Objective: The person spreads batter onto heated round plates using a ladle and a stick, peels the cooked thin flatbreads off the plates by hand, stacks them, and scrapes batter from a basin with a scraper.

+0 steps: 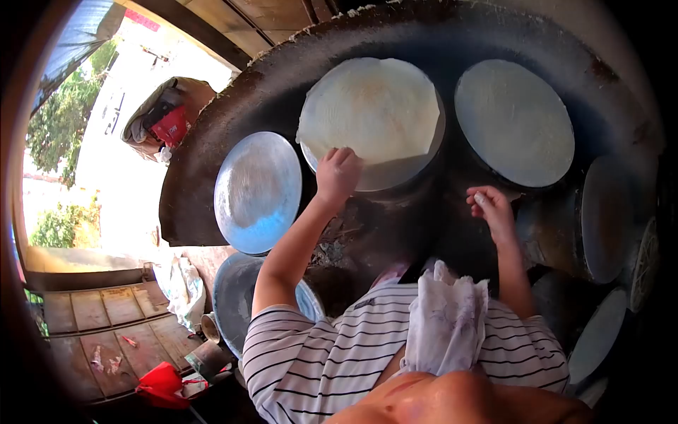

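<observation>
A thin pale flatbread sheet (367, 113) covers most of the round middle griddle (395, 178), its lower edge off the metal rim. My left hand (339, 174) is closed on the sheet's lower left edge in a pinch. Apart from it, my right hand (492, 210) hovers below the right griddle, fingers curled in and a whitish patch at the fingertips; I see nothing held in it. On the right griddle lies another pale, smooth round layer (515, 120). The left griddle (258, 187) shows bare shiny metal.
A dark curved hearth wall (233, 106) rims the griddles. Below the left griddle stands a blue-grey basin (236, 297). More round plates (606, 219) stand at the right. At lower left are a red bag (164, 385), a metal can (208, 358) and a white plastic sack (182, 290).
</observation>
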Motion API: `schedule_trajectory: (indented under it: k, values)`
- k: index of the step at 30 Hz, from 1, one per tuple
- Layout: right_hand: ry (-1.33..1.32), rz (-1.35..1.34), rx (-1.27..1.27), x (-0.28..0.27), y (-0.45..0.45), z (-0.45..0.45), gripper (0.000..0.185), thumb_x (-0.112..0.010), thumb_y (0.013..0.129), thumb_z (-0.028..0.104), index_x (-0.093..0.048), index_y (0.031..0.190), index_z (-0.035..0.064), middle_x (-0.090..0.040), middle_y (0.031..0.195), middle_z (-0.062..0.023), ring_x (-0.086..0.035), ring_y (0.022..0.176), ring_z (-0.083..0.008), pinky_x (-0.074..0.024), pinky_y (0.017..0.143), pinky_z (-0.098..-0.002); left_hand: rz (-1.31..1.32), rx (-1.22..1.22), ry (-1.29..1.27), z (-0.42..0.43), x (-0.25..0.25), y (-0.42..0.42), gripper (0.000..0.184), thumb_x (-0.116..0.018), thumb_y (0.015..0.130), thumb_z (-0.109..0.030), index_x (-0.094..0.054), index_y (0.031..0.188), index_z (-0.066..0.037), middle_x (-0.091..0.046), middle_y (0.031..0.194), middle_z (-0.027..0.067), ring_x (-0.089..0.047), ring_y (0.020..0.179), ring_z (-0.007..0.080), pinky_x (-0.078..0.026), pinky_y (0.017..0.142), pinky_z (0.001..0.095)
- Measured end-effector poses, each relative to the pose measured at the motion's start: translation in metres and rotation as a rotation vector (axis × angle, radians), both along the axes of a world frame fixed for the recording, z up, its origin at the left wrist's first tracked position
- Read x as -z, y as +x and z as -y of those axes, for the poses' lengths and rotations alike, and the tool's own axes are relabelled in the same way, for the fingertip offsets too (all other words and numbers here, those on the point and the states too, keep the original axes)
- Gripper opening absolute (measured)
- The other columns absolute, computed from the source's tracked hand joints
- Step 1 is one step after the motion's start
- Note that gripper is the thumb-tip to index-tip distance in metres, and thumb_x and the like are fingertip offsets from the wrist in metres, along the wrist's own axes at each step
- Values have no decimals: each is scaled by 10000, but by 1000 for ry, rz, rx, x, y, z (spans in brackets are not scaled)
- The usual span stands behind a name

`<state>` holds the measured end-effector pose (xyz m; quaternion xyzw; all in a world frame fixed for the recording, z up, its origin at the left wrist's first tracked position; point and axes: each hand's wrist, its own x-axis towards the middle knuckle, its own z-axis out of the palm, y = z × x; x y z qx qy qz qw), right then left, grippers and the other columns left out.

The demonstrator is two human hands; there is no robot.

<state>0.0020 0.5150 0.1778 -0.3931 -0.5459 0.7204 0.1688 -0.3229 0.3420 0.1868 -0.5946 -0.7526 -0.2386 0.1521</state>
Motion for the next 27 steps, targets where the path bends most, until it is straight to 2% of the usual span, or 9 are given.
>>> schedule_trajectory:
  k: [11,13,17,21,22,23,24,26,27]
  values:
    - [-390,-285,-73,-27,-135,-110,689,-598,854,491,-381,1359,76,-596,1105,-107,-607,952,-204,-550,698,-372,-90,70,-31,-39,-106,25,124,-664,627,-89,-602,731,-116,-574,796,42,-555,696,247,-473,604,372]
    - [-311,-197,-117,-17,-164,-136,544,-620,858,345,-469,1269,23,-630,1057,-140,-630,947,-257,-532,755,-395,-6,31,-217,-37,-74,62,120,-652,669,-163,-621,781,-132,-571,822,29,-557,745,239,-476,629,363]
    - [652,30,-195,0,-157,-139,348,-546,782,28,-550,1126,-25,-630,1032,-229,-612,977,-353,-472,857,-391,270,37,-432,-43,-89,97,513,-755,712,-243,-581,1169,-86,-575,1102,124,-548,998,301,-456,883,387]
    - [881,-53,-43,-56,-93,-87,374,-542,821,56,-537,1192,7,-633,930,-247,-631,852,-357,-484,776,-442,192,-277,-104,-66,-34,-29,641,-726,764,-227,-452,1280,36,-482,1261,250,-451,1165,369,-347,1002,412]
    - [895,-109,-19,-72,-69,-75,373,-539,831,67,-532,1199,10,-633,916,-240,-630,847,-353,-480,762,-444,323,-285,-64,-80,-12,-68,694,-698,804,-202,-358,1371,9,-424,1354,223,-426,1225,325,-347,1018,403]
    - [879,-82,-14,-93,-42,-65,367,-539,840,75,-531,1203,20,-638,952,-218,-628,855,-353,-477,756,-442,1082,15,163,-108,-14,-65,753,-662,844,-174,-229,1444,-35,-347,1429,175,-394,1260,291,-331,1036,397]
    - [867,-71,79,-112,-9,-53,363,-533,846,76,-532,1206,29,-638,972,-206,-626,863,-352,-476,758,-442,1166,57,82,-140,-17,-63,741,-615,886,-195,-171,1464,-68,-317,1446,139,-381,1262,269,-322,1036,392]
    - [848,-47,233,-118,53,-24,368,-532,857,78,-526,1223,54,-642,984,-184,-630,838,-339,-482,739,-434,1476,40,33,-186,-19,-25,643,-578,908,-260,-261,1435,-72,-374,1408,133,-418,1228,244,-340,1011,364]
    - [876,-22,323,-120,86,-12,377,-536,860,79,-518,1237,69,-646,976,-173,-636,805,-327,-488,718,-426,1640,406,-123,-210,-26,5,512,-582,908,-228,-397,1349,-46,-484,1311,129,-482,1159,225,-384,963,373]
